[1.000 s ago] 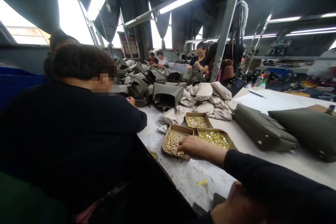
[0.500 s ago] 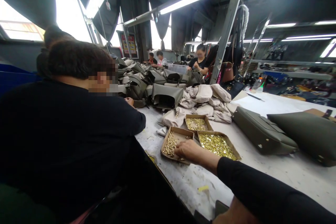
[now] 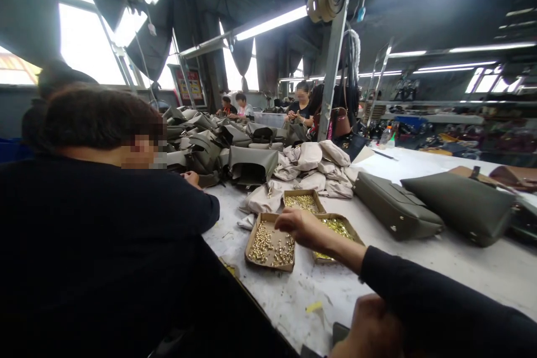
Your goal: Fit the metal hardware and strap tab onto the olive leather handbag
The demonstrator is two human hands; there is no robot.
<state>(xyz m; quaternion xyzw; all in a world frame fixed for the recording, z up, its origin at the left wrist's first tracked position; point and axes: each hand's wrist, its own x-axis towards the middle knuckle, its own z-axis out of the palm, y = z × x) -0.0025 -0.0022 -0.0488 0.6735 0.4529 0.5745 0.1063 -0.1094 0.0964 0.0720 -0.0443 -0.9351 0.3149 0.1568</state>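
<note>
My right hand (image 3: 298,226) is over the right side of a shallow cardboard tray (image 3: 271,226). Its fingers are pinched together; whatever is between the fingertips is too small to see. Small gold studs (image 3: 260,243) lie scattered in that tray. Behind it is a second tray (image 3: 321,206) of small gold pieces. A third tray (image 3: 356,230), with flat shiny gold pieces, is partly covered by my right wrist. At the bottom edge my left hand (image 3: 369,327) is blurred and looks curled, beside a dark olive piece (image 3: 339,333) mostly out of frame.
Beige cloth pouches (image 3: 310,155) and a heap of olive bags (image 3: 251,163) cover the table's far side. Two olive bags (image 3: 396,207) (image 3: 459,204) lie at the right. A co-worker (image 3: 104,235) in black sits close at the left; other people work farther back. A metal post (image 3: 335,61) rises behind the pouches.
My right hand has lifted from among the studs to above the tray's right side. My left hand has come higher into view. The whole view has shifted a little.
</note>
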